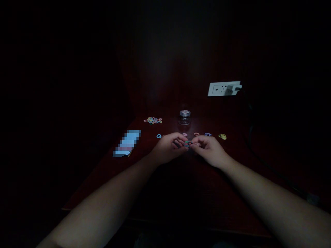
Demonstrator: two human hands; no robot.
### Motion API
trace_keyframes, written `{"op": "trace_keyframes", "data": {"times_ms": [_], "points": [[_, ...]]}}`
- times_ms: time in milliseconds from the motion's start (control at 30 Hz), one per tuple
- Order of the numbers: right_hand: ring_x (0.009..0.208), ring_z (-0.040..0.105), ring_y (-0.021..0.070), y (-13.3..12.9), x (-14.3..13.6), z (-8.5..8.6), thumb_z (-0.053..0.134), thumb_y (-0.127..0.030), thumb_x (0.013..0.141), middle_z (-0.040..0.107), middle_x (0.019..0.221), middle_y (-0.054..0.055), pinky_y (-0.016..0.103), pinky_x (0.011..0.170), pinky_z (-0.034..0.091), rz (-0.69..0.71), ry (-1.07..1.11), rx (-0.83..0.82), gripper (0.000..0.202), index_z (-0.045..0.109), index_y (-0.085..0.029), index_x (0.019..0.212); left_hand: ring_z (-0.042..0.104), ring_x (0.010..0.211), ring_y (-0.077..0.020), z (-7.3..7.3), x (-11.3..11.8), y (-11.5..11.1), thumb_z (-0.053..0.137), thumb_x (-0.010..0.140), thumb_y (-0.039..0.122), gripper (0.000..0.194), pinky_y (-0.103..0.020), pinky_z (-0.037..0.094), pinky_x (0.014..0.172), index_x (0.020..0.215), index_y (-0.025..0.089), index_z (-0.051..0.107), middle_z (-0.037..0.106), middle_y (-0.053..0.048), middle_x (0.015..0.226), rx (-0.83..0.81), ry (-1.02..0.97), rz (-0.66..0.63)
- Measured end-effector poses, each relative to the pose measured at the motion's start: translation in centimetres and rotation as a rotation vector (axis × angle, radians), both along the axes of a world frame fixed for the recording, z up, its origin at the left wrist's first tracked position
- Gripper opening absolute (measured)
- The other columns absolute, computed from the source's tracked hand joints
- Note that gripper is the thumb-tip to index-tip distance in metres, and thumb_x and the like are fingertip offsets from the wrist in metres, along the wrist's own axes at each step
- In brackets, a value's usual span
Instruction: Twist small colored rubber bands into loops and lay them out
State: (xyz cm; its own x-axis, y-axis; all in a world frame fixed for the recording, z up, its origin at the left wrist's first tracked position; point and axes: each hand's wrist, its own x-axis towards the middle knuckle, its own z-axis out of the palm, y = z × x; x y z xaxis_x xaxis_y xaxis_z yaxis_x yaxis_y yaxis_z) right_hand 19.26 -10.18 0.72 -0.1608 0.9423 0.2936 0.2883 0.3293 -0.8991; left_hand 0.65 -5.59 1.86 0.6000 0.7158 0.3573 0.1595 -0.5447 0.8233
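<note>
My left hand (pixel 171 146) and my right hand (pixel 209 148) meet over the middle of the dark red table. Between their pinched fingertips are small hair ties (pixel 187 142), greenish and greyish in the dim light; how many is unclear. Just beyond my hands lie a blue hair tie (pixel 159 136), a pink hair tie (pixel 184 134), an orange hair tie (pixel 197 134), purple hair ties (pixel 208 134) and yellow hair ties (pixel 222 136), spaced out in a row. Part of this row is hidden behind my left hand.
A mixed pile of coloured hair ties (pixel 153 120) lies at the back left. Behind my hands stands a clear lidded jar (pixel 184 118). A lit phone (pixel 127 143) lies on the left. A wall socket (pixel 219 89) holds a plug, its cable running down the right side.
</note>
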Motion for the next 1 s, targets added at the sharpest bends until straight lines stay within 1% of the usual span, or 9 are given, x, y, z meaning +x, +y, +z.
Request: {"op": "trace_keyframes", "data": {"times_ms": [300,433,600,700,767,867,1000], "points": [[0.046,0.036,0.0081,-0.05,0.07,-0.05,0.061,-0.043,0.078,0.046,0.052,-0.005,0.023,0.046,0.026,0.028,0.027,-0.033,0.028,0.057,-0.015,0.076,0.055,0.066,-0.0080,0.10,-0.08,-0.05,0.067,0.073,0.022,0.020,-0.019,0.045,0.057,0.091,0.013,0.062,0.061,-0.001,0.077,0.015,0.013,-0.003],[0.047,0.038,0.0085,-0.07,0.09,0.03,0.062,-0.045,0.077,0.047,0.053,-0.005,0.023,0.046,0.027,0.017,0.039,-0.026,0.029,0.057,-0.016,0.075,0.054,0.064,-0.0076,0.06,-0.16,-0.03,0.066,0.074,0.021,0.017,-0.019,0.044,0.057,0.088,0.013,0.061,0.060,-0.001,0.076,0.005,0.025,-0.022],[0.047,0.037,0.0084,-0.18,0.08,0.08,0.062,-0.045,0.078,0.046,0.053,-0.005,0.023,0.046,0.027,0.030,0.036,-0.031,0.029,0.056,-0.016,0.074,0.052,0.061,-0.0073,-0.09,-0.15,0.07,0.065,0.077,0.031,0.021,-0.019,0.043,0.055,0.088,0.014,0.063,0.060,-0.001,0.075,-0.021,0.038,-0.041],[0.047,0.038,0.0084,-0.21,0.09,0.11,0.062,-0.045,0.078,0.047,0.053,-0.004,0.023,0.045,0.027,0.035,0.038,-0.037,0.030,0.056,-0.016,0.074,0.051,0.060,-0.0074,-0.23,-0.15,0.16,0.065,0.078,0.036,0.024,-0.019,0.041,0.054,0.086,0.014,0.063,0.060,0.000,0.073,-0.038,0.052,-0.028],[0.047,0.041,0.0088,-0.20,0.10,0.14,0.061,-0.045,0.079,0.050,0.054,-0.003,0.022,0.045,0.028,0.036,0.028,-0.027,0.030,0.057,-0.016,0.075,0.051,0.059,-0.0076,-0.29,-0.19,0.16,0.065,0.078,0.037,0.024,-0.019,0.040,0.053,0.086,0.014,0.063,0.060,0.000,0.072,-0.051,0.066,-0.027],[0.048,0.044,0.0095,-0.18,0.09,0.17,0.060,-0.045,0.080,0.053,0.056,-0.002,0.022,0.045,0.030,0.035,0.025,-0.006,0.030,0.059,-0.016,0.078,0.050,0.058,-0.0073,-0.31,-0.28,0.07,0.065,0.078,0.037,0.024,-0.019,0.039,0.052,0.085,0.014,0.063,0.060,0.000,0.070,-0.080,0.084,-0.065],[0.047,0.045,0.0098,-0.17,0.07,0.17,0.061,-0.045,0.080,0.053,0.055,-0.002,0.022,0.045,0.031,0.027,0.037,-0.010,0.029,0.058,-0.016,0.079,0.048,0.055,-0.0067,-0.30,-0.35,0.04,0.064,0.079,0.037,0.024,-0.019,0.038,0.051,0.081,0.013,0.062,0.058,0.002,0.066,-0.078,0.090,-0.080]]}}
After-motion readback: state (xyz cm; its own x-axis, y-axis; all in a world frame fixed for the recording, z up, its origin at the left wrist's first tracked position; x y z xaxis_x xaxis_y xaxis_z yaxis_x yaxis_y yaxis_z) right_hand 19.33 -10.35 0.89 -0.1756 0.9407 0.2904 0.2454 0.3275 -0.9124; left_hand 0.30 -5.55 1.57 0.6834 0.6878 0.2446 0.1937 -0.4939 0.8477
